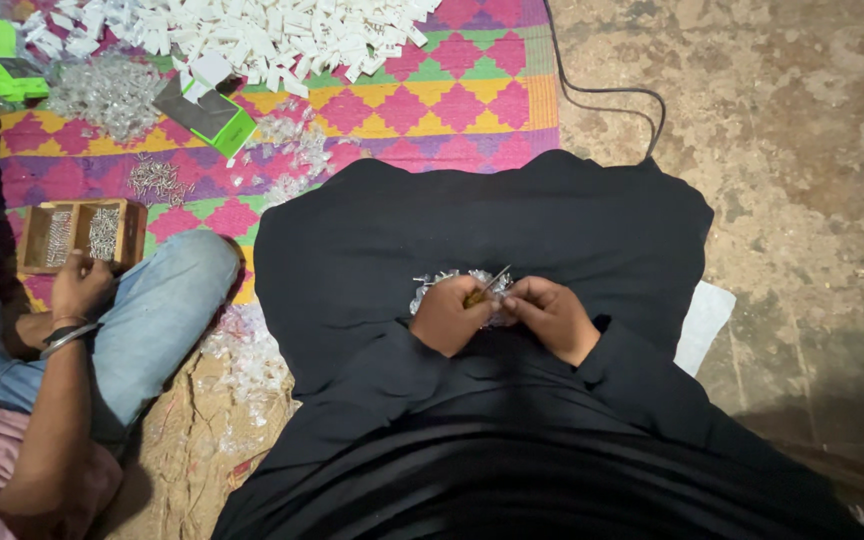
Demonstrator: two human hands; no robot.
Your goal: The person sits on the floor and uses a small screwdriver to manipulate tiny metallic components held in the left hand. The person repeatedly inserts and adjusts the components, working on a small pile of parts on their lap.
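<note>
Centre of frame: both hands meet over a lap draped in black cloth (472, 230). Left hand (447, 315) curled closed around a small tool with a yellowish handle (476, 297); its thin metal tip points up and right. Right hand (552, 318) closed too, fingertips pinched just beside the tool's tip; what they pinch is too small to tell. A small heap of clear shiny pieces (452, 280) lies on the cloth, touching the hands on their upper side.

Floor: rough bare concrete (792, 150) at right, a black cable (607, 95) looping across it at upper right. A woven mat (432, 110) in pink, yellow and green diamonds covers the upper left.

On the mat: a pile of white plastic parts (272, 35) along the top edge, green-and-grey cartons (207, 110) and more clear pieces (107, 90).

Left edge: a second person in jeans, a hand (80, 288) resting at a small wooden box (82, 233) with two compartments holding small metal bits.
</note>
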